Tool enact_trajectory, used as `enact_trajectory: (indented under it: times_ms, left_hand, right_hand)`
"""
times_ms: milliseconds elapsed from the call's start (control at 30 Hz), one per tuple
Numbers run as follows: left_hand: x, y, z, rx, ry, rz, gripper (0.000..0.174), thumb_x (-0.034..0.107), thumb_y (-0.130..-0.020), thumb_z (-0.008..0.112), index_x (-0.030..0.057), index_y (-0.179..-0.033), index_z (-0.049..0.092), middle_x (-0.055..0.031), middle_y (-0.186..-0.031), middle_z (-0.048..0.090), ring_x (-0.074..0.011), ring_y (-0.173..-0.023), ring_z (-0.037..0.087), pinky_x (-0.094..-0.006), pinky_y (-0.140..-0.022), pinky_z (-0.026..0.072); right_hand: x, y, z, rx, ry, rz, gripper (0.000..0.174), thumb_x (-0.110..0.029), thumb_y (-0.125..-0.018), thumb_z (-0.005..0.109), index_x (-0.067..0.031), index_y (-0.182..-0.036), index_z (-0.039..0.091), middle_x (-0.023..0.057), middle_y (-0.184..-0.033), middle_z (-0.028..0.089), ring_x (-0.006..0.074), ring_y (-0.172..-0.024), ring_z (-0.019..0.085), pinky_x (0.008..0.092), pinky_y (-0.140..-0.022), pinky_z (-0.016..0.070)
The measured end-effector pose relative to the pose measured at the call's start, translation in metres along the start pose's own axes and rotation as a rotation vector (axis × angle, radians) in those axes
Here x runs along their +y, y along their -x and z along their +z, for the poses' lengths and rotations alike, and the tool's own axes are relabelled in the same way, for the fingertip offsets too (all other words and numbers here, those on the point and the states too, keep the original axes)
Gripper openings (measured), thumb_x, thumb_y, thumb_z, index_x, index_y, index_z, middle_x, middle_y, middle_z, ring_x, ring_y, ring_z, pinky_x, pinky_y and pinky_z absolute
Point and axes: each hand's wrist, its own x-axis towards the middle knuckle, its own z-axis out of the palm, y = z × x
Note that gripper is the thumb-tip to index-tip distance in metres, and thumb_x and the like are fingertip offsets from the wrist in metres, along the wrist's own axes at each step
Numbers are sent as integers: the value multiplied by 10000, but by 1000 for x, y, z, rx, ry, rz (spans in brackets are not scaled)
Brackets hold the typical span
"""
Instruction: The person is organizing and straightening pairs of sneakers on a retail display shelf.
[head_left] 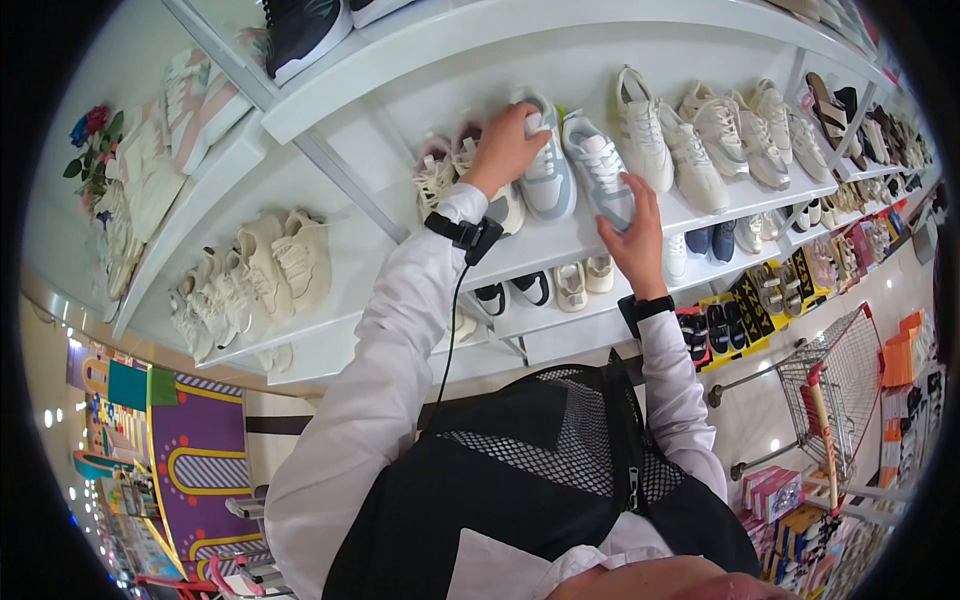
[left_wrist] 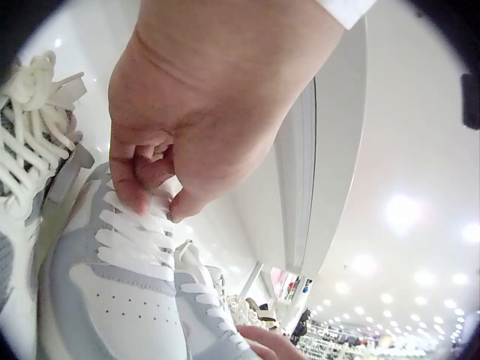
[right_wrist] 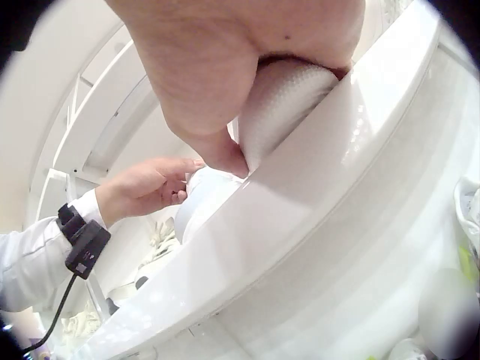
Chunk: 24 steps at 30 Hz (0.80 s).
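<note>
Two light blue and white lace-up sneakers stand side by side on a white shelf (head_left: 390,265), toes toward the person. My left hand (head_left: 508,150) is at the upper end of the left sneaker (head_left: 548,185). In the left wrist view its thumb and fingertips pinch at the top of the white laces (left_wrist: 135,236). The right sneaker (head_left: 597,160) has my right hand (head_left: 637,235) at its toe. Thumb and fingers lie on either side of that toe (right_wrist: 281,105) in the right wrist view, where the palm hides the rest of the shoe.
White and cream sneakers (head_left: 715,130) line the shelf to the right, and more cream sneakers (head_left: 285,265) stand at the left. A lower shelf holds further shoes (head_left: 570,285). A shopping cart (head_left: 825,385) stands on the floor at right. A black cable (head_left: 450,345) hangs from the left wrist.
</note>
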Motion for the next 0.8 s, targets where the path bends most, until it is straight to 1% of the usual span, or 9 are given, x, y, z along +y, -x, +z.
enact_trajectory:
  times_ms: [67,533,700,800]
  left_hand:
    - [0,2,5,9,4,4,486,302,-1001,847,5,-1356,700,-218,-1255,778,-407,-1099,772,-473,-963,608]
    - [2,8,10,50,0,-53,503,330,-1014,827,5,-1373,691,-230,-1311,743,-435,-1106,757,-505,-968,597]
    - [-1,8,18,73,-77,-13,514,330,-1020,819,-2,-1384,670,-259,-1328,730,-481,-1149,740,-538,-995,593]
    - [0,5,20,45,-96,-44,509,328,-1024,812,0,-1386,669,-273,-1338,722,-496,-1186,723,-547,-1018,586]
  right_hand:
    - [0,0,1,-8,-2,27,771,-62,-835,873,-63,-1547,577,243,-1584,585,481,-1440,588,521,-1220,492]
    - [1,-3,-1,-29,-16,32,773,-63,-827,870,-72,-1545,585,236,-1568,599,473,-1434,600,513,-1212,502]
    - [5,-8,-7,-65,-25,34,782,-67,-815,880,-78,-1541,590,225,-1563,605,466,-1428,606,507,-1206,508]
    - [9,-11,-8,-82,-48,39,788,-69,-809,888,-81,-1539,592,214,-1559,611,459,-1424,612,501,-1200,514]
